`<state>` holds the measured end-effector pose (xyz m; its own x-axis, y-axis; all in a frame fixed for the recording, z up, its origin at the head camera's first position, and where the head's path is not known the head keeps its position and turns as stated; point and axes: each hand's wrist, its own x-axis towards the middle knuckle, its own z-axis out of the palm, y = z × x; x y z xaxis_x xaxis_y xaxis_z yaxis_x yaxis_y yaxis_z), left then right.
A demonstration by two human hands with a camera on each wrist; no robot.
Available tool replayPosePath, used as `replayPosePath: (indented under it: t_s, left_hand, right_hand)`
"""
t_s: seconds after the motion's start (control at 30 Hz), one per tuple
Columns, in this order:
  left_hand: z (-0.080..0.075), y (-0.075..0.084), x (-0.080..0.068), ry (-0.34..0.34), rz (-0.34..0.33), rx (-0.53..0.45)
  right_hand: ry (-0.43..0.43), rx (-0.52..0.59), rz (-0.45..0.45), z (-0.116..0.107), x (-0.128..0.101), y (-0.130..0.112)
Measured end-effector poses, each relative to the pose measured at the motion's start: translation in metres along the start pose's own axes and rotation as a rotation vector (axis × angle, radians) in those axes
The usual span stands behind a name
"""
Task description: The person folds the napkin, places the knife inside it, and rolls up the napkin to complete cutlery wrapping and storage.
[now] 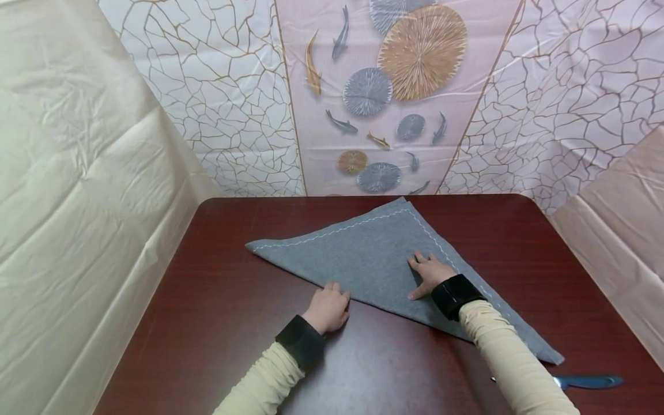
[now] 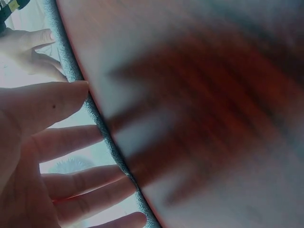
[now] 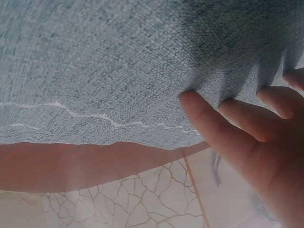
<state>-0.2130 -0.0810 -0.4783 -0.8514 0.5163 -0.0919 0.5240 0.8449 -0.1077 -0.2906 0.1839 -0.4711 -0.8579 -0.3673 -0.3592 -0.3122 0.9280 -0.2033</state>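
1. The grey cloth (image 1: 363, 253) is lying flat as a broad triangle on the bench (image 1: 218, 323), its far corner reaching close to the bench's far edge; the fabric is showing a fine, mottled, woven grain.
2. White stitching (image 1: 337, 231) is running in a wavy line just inside the two far sides, while the long near edge is forming a smooth, rounded border.
3. The left hand (image 1: 328, 308) is touching the middle of that near edge; in the left wrist view its grip is standing wide, with thumb and fingers extended across the border.
4. The right hand (image 1: 432, 274) is resting on the cloth's upper face, its grip spread wide and its fingertips pressing on the weave near the stitched right side.
5. Black bands (image 1: 301, 343) are encircling both wrists over gathered, pale-yellow sleeves (image 1: 261, 380).
6. The bench is displaying a glossy, red-brown, wood-grained surface with rounded far corners.
7. A blue-handled tool (image 1: 591, 381) is lying just beside the cloth's right corner, partly covered by the right sleeve.
8. Behind, a patterned hanging (image 1: 327, 17) is bearing gold crackle lines on white, and fish and radiating discs on pink; creased cream sheets (image 1: 93, 173) are flanking the bench.
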Motion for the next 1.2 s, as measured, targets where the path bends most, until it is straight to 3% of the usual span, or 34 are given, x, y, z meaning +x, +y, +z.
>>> replayPosePath:
  t_s: [0.43, 1.2]
  left_hand:
    - [0.002, 0.005, -0.015, 0.08, 0.026, -0.034]
    - [0.001, 0.019, -0.037, 0.118, 0.025, -0.073]
  right_hand:
    - [-0.014, -0.009, -0.055, 0.003, 0.008, 0.004]
    - [-0.031, 0.038, -0.122, 0.004, 0.007, 0.0]
